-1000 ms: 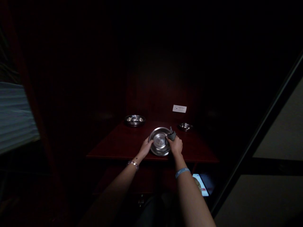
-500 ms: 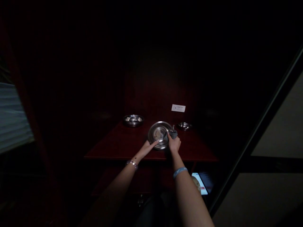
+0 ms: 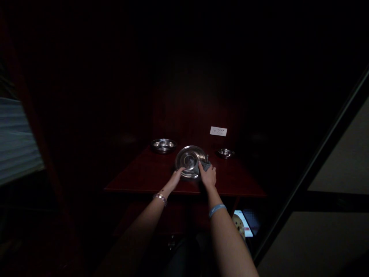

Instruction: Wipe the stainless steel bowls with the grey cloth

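A round, shiny steel plate [image 3: 188, 159] is held tilted above the dark red shelf [image 3: 138, 181], its ringed face toward me. My left hand [image 3: 175, 179] grips its lower left edge, thumb lying on the face and the other fingers hidden behind. A grey cloth [image 3: 205, 164] is bunched in my right hand [image 3: 208, 177], which presses it against the right side of the plate. The fingers of that hand are closed around the cloth.
A steel dish [image 3: 163, 145] stands at the back left of the shelf, a smaller steel bowl [image 3: 226, 153] at the back right. Behind is a white socket plate [image 3: 218, 131]. A lit phone screen [image 3: 245, 223] shows below right.
The plate has shifted slightly left and turned in my hands. My left thumb has moved toward the rim, and my right hand with the cloth has moved left and lower.
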Demonstrator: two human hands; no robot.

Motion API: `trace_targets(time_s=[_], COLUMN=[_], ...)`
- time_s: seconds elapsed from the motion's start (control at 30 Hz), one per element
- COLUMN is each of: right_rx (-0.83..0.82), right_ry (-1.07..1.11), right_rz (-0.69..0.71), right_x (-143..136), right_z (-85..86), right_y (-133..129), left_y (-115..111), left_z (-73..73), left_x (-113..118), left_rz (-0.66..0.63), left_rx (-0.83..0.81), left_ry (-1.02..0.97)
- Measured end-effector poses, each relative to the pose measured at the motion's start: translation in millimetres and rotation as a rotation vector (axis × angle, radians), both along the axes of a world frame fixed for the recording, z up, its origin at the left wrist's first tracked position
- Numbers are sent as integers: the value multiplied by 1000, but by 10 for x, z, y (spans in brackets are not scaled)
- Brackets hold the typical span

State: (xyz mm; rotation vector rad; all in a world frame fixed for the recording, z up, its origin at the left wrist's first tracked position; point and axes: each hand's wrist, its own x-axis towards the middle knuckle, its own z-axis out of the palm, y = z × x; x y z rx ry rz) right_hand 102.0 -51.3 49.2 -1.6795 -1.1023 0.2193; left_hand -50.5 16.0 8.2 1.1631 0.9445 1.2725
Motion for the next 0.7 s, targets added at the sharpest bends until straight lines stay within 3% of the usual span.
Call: trace_targets(time_s=[0.1, 0.33, 0.5, 0.7], right_rx=[19, 267, 263, 191], right_ry=[38, 150, 240, 281], right_rz=[-63, -83, -107, -95], right_x=[-34, -157, -190, -173], right_z=[18, -24, -38, -16], right_y=[-3, 70, 125, 164], left_y=[9, 30, 23, 46], left_z=[-14, -13, 4, -10], left_x=[-3, 3, -3, 16], left_rz=[-5, -6, -19, -38], left_rx=[-82, -106, -96, -70], left_ry=[-38, -129, -97, -192])
